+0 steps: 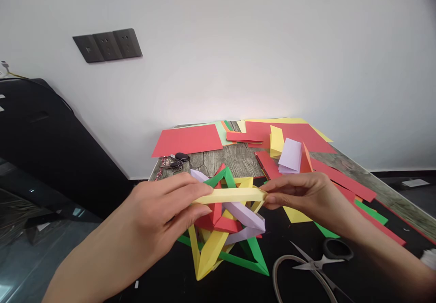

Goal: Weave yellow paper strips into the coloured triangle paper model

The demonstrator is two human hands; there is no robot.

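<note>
A pale yellow folded paper strip (235, 196) stretches level between my two hands. My left hand (163, 207) pinches its left end between thumb and fingers. At the right end, the thumb and fingertips of my right hand (299, 189) close on it. Just below and behind the strip is a star-shaped paper model (213, 248) of interlocked red, green, yellow and lilac folded strips. Part of the model is hidden by the strip and my left hand. Whether the strip is joined to the model, I cannot tell.
Scissors (320, 263) lie on a black mat at the lower right, over a ring-shaped cord or band (277, 271). Red sheets (190, 139) and folded lilac paper (290, 154) are spread behind. Keys with a black fob (179, 158) sit at the left edge; wall sockets (108, 45) are above.
</note>
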